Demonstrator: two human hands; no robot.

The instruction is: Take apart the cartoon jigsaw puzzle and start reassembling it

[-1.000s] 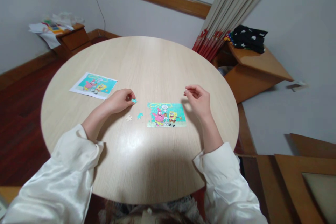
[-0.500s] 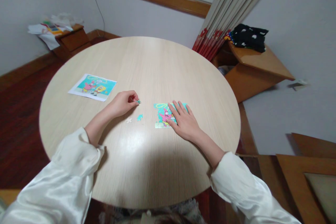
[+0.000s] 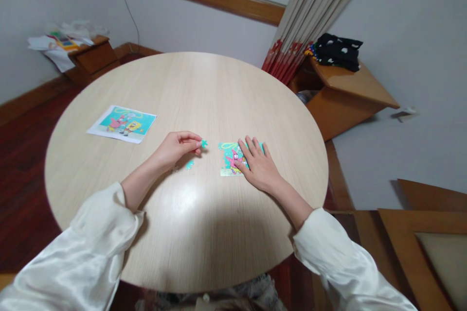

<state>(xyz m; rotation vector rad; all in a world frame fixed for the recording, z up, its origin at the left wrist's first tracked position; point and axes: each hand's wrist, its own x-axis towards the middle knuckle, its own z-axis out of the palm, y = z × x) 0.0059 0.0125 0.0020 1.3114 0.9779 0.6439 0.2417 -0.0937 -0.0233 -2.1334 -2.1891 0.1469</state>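
Observation:
Between thumb and fingers, my left hand [image 3: 181, 146] pinches a small turquoise puzzle piece [image 3: 204, 144], held just above the table to the left of the jigsaw puzzle [image 3: 228, 159]. That puzzle is a joined sheet with a pink starfish figure on turquoise; its left edge is uneven. Flat across its right part lies my right hand [image 3: 260, 166], fingers spread, hiding much of that side. A loose turquoise puzzle piece [image 3: 190, 164] rests on the table below my left hand. The pale piece beside it is mostly hidden by the hand.
The round wooden table [image 3: 204, 87] fills the middle. A printed picture sheet [image 3: 123, 123] with the cartoon scene lies at its left. Beyond the table stand a wooden cabinet [image 3: 352, 92] with black cloth [image 3: 338, 51] on top, and a curtain [image 3: 302, 19].
My left hand has moved right with the turquoise puzzle piece, closer to the puzzle, and turned it so more of its face shows. My right hand stays flat on the puzzle.

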